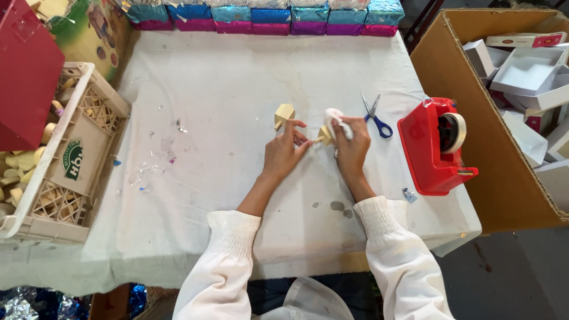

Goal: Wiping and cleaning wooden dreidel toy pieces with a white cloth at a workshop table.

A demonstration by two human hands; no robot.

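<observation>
The left hand [284, 148] pinches the stem of a small wooden top [323, 135]; the right hand [351, 142] closes on a white cloth [333, 116] against it. A plastic crate [89, 112] holds wooden pieces [18, 172], and the cardboard carton [474, 130] holds white boxes [524, 71].

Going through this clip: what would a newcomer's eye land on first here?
Probably the red tape dispenser at the table's right edge, bright against the white tablecloth. Next, mid-table, the left hand and right hand meet around a small wooden piece, the right also pressing a white cloth to it. A row of shiny wrapped boxes lines the far edge.
</observation>
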